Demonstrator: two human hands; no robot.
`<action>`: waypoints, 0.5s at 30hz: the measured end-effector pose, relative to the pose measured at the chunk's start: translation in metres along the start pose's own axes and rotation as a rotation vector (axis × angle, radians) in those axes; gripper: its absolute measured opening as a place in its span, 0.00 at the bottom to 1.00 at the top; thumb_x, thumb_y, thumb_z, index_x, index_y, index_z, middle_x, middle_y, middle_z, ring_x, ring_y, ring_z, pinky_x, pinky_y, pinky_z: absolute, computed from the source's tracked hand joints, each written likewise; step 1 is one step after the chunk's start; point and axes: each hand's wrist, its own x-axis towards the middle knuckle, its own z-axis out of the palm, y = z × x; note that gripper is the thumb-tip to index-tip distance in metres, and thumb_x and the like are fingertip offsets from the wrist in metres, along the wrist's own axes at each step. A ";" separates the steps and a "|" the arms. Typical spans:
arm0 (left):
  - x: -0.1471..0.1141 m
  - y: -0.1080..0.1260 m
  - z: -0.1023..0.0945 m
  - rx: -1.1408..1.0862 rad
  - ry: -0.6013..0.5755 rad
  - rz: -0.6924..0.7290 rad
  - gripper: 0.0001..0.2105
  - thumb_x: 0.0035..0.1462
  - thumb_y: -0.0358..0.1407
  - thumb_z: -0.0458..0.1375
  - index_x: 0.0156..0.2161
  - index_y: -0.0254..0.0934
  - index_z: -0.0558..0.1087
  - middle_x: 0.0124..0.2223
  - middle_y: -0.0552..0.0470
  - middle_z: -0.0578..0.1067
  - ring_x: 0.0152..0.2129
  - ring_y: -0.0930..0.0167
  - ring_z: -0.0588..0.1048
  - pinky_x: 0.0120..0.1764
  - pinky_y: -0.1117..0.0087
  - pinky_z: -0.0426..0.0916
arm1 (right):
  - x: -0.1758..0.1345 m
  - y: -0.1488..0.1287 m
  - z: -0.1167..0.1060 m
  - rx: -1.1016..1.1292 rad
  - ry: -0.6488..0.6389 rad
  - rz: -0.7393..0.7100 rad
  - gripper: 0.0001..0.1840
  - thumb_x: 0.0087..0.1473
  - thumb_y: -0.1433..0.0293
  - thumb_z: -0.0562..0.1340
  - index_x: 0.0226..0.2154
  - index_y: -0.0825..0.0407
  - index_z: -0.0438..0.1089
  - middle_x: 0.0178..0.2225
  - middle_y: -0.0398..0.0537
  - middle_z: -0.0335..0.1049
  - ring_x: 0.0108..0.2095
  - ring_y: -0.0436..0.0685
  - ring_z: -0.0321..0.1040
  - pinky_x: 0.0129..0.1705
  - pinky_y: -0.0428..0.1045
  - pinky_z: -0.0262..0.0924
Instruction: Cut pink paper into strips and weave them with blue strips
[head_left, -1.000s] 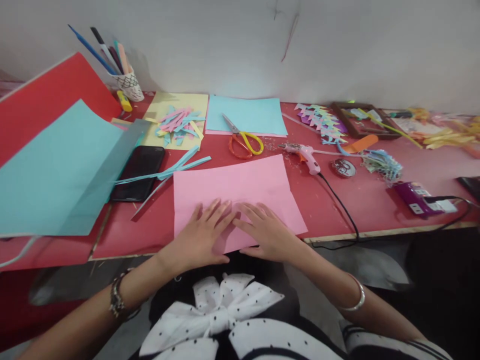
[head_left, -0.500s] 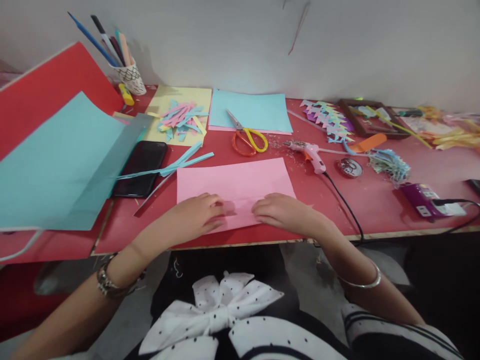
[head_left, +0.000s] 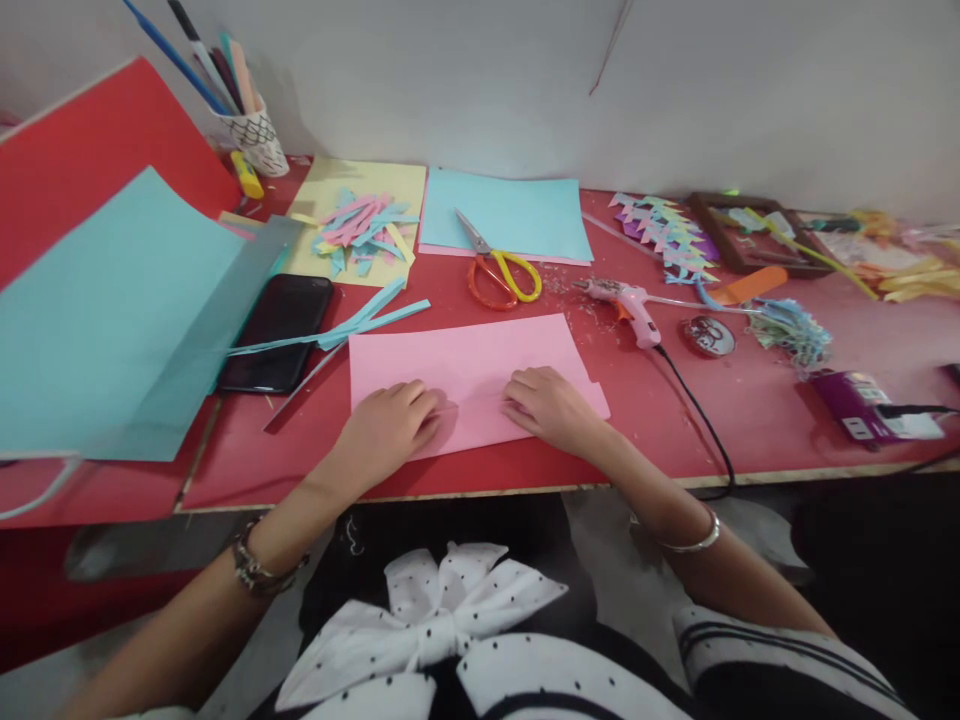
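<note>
A sheet of pink paper (head_left: pixel 457 355) lies in front of me near the table's front edge, its near part folded over. My left hand (head_left: pixel 394 420) is closed on the left part of the fold, fingers curled and thumb tucked below. On the right part of the same fold, my right hand (head_left: pixel 553 408) pinches the paper with bent fingers. Scissors (head_left: pixel 491 262) with one red and one yellow handle lie beyond the sheet, open and partly on the blue paper (head_left: pixel 517 210). To the right rests a pink glue gun (head_left: pixel 626 305).
Left of the sheet are a black phone (head_left: pixel 277 335), light-blue strips (head_left: pixel 367 318) and a large blue sheet (head_left: pixel 112 330). Paper strips (head_left: pixel 367 232) are piled on yellow paper. A pen cup (head_left: pixel 259 140) stands by the wall. A purple power box (head_left: pixel 851 405) and cord lie right.
Both hands have shifted slightly, and the folded part of the pink paper lies a little farther from me and flatter. The view has tilted a little.
</note>
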 end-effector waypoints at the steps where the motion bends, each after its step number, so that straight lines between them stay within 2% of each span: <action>1: -0.001 -0.001 0.002 -0.009 0.024 -0.015 0.08 0.58 0.34 0.48 0.37 0.36 0.69 0.34 0.49 0.72 0.33 0.68 0.72 0.33 0.69 0.64 | 0.000 0.000 0.000 0.007 -0.001 0.013 0.10 0.55 0.69 0.53 0.29 0.56 0.66 0.28 0.49 0.66 0.31 0.54 0.60 0.36 0.47 0.49; 5: -0.005 -0.002 0.008 -0.064 0.086 -0.076 0.08 0.58 0.35 0.49 0.36 0.35 0.69 0.34 0.50 0.73 0.32 0.68 0.72 0.32 0.70 0.63 | 0.002 0.001 0.002 -0.007 0.003 0.077 0.11 0.56 0.69 0.52 0.29 0.56 0.66 0.30 0.50 0.66 0.31 0.54 0.60 0.34 0.47 0.48; 15: -0.005 -0.004 0.008 -0.168 0.055 -0.226 0.08 0.58 0.37 0.49 0.34 0.37 0.69 0.36 0.52 0.74 0.31 0.68 0.73 0.29 0.71 0.60 | 0.003 0.000 0.006 -0.002 0.010 0.150 0.11 0.57 0.69 0.51 0.28 0.54 0.64 0.29 0.49 0.65 0.30 0.54 0.60 0.33 0.47 0.48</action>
